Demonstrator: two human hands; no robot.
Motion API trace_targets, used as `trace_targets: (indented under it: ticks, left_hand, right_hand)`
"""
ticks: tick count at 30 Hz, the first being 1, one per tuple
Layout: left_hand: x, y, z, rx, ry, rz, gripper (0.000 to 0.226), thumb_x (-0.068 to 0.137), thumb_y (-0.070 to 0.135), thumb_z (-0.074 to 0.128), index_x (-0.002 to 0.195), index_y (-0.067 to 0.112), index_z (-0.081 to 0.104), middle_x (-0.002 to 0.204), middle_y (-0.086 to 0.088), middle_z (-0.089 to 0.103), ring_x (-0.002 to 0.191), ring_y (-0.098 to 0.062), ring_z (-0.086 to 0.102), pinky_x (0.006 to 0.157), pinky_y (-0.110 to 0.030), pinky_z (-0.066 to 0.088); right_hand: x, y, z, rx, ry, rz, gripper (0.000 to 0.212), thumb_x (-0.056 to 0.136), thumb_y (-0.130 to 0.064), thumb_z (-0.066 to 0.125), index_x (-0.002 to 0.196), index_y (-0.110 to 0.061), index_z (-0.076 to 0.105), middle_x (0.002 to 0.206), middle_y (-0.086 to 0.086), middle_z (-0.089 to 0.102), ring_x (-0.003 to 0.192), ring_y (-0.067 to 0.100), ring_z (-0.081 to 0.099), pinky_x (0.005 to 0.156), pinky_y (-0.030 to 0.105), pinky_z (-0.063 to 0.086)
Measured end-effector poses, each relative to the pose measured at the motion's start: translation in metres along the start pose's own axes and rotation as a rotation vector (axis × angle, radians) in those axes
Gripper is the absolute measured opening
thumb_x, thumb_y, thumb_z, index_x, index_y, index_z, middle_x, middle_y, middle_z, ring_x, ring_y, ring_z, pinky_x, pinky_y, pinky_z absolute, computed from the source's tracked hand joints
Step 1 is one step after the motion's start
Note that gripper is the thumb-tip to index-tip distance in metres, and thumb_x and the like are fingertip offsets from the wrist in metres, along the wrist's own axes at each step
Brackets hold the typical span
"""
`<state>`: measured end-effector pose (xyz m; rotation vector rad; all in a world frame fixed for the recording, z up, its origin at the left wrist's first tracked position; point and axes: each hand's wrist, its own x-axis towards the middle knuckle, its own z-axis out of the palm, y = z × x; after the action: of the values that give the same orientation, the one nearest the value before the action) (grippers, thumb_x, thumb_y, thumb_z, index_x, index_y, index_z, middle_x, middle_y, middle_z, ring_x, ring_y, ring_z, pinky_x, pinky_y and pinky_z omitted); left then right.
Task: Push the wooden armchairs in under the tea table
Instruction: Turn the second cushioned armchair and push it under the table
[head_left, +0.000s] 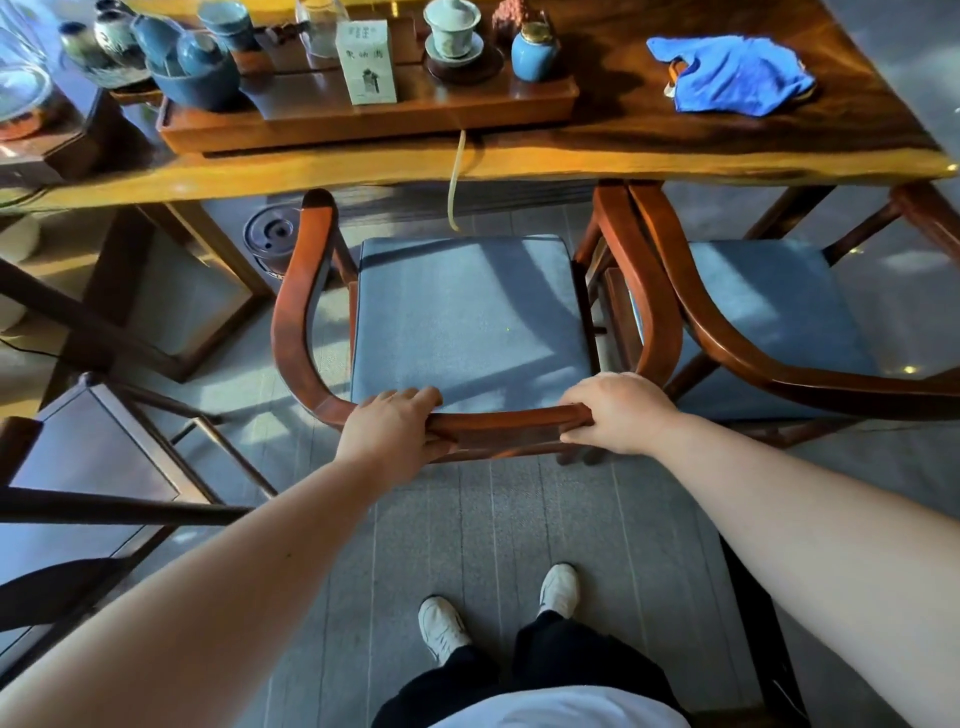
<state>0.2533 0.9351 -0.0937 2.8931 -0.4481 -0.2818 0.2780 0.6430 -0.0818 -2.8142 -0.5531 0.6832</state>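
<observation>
Head camera looks down on my left hand (390, 426) and right hand (615, 413), both with fingers curled tight over the curved back rail of the near armchair (470, 317). Its blue seat cushion (467, 322) sits mostly out from the tea table (597, 150), front edge just under the tabletop. A second armchair (769, 312) stands just right of it, armrests touching.

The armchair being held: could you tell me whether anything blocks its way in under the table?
Nothing visible does. Both hands, left hand and right hand, grip the armchair, and the gap under the table looks open. A thin hose dangles above the seat.
</observation>
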Motion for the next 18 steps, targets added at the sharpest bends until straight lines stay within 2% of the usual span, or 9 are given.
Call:
trace_targets:
  ticks: [3, 6, 9, 18]
  left_hand:
    - [-0.010, -0.005, 0.003, 0.030, 0.078, 0.059, 0.064, 0.075, 0.045, 0.072, 0.128, 0.017, 0.047, 0.121, -0.005, 0.060, 0.112, -0.029, 0.053, 0.094, -0.041, 0.036]
    - [-0.020, -0.016, -0.002, 0.096, 0.095, 0.129, 0.073, 0.074, 0.043, 0.072, 0.134, 0.012, 0.046, 0.134, -0.014, 0.053, 0.122, -0.034, 0.047, 0.103, -0.050, 0.034]
    - [-0.030, -0.033, -0.014, 0.157, 0.081, 0.137, 0.074, 0.079, 0.048, 0.066, 0.140, 0.015, 0.039, 0.143, -0.014, 0.045, 0.130, -0.033, 0.038, 0.108, -0.052, 0.029]
    - [-0.082, -0.098, -0.062, 0.189, 0.119, -0.015, 0.069, 0.080, 0.051, 0.065, 0.137, 0.017, 0.047, 0.136, -0.009, 0.053, 0.125, -0.030, 0.045, 0.104, -0.046, 0.035]
  right_hand:
    - [-0.004, -0.010, -0.002, -0.067, -0.013, -0.003, 0.068, 0.078, -0.059, 0.067, 0.136, -0.028, 0.048, 0.137, -0.005, 0.055, 0.125, 0.020, 0.049, 0.102, 0.040, 0.040]
    - [-0.005, -0.033, -0.006, -0.114, 0.005, -0.068, 0.083, 0.076, -0.064, 0.064, 0.144, -0.026, 0.036, 0.146, -0.002, 0.046, 0.131, 0.021, 0.044, 0.106, 0.042, 0.036]
    - [0.001, -0.066, -0.010, -0.155, 0.048, -0.140, 0.083, 0.077, -0.063, 0.064, 0.145, -0.024, 0.036, 0.146, -0.001, 0.046, 0.130, 0.021, 0.044, 0.107, 0.040, 0.034]
    - [0.053, -0.155, -0.029, -0.209, 0.133, -0.367, 0.075, 0.077, -0.060, 0.064, 0.138, -0.022, 0.043, 0.135, 0.001, 0.052, 0.122, 0.024, 0.049, 0.100, 0.041, 0.037]
